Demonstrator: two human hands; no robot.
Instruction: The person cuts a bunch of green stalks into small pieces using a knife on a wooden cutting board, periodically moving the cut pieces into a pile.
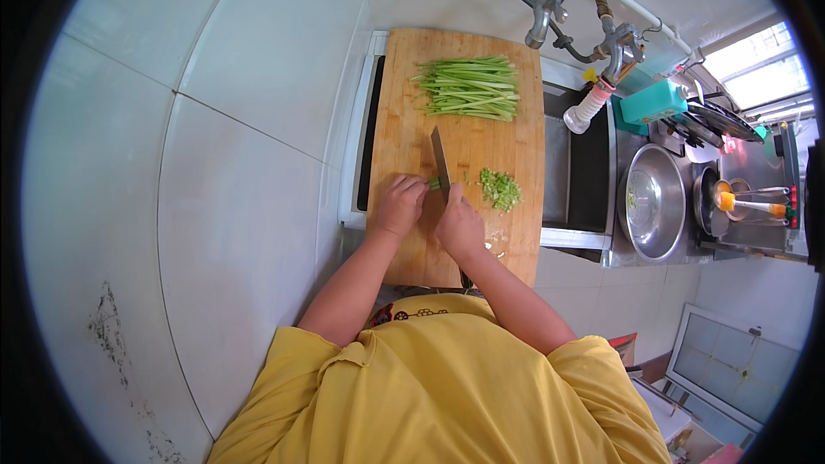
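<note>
On a wooden cutting board (412,135), my right hand (461,224) grips a cleaver (439,158) whose blade points away from me. Just left of the blade, my left hand (401,205) holds a short bunch of green stalks (434,183) against the board, its fingers curled close to the steel. A small heap of chopped green pieces (500,189) lies to the right of the cleaver. Farther back on the board rests a pile of long green stalks (470,87), laid side by side.
Right of the board is a sink basin (556,161) partly covered by it. Metal taps (548,9) stick out from the wall above. A steel bowl (654,203) stands on the counter farther right, near pan lids and a teal jug (654,102). A tiled wall (258,161) borders the left side.
</note>
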